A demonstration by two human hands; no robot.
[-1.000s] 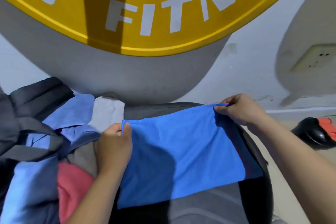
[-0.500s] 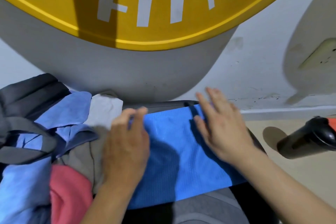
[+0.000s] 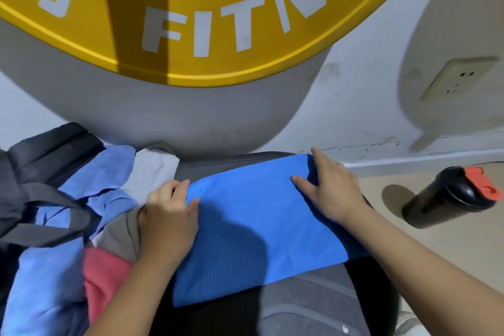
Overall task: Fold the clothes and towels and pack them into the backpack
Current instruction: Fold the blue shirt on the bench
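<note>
A bright blue towel [image 3: 253, 226] lies folded flat on a dark padded seat [image 3: 308, 303]. My left hand [image 3: 166, 221] rests on the towel's left edge with its fingers laid flat. My right hand [image 3: 330, 191] presses on the far right corner, fingers straight and spread. Left of the towel is a heap of a light blue cloth [image 3: 103, 169], a pale grey cloth [image 3: 152, 169] and a pink cloth [image 3: 103, 275]. The dark grey backpack [image 3: 35, 161] sits at the far left, its straps lying across the heap.
A black bottle [image 3: 447, 196] with a red lid stands on the floor to the right of the seat. A wall with a yellow sign [image 3: 218, 22] and a socket [image 3: 458, 79] rises directly behind the seat.
Both hands let go of the towel's top corners, laid it down on the seat and now lie flat on it. The towel has dropped from held up to lying flat.
</note>
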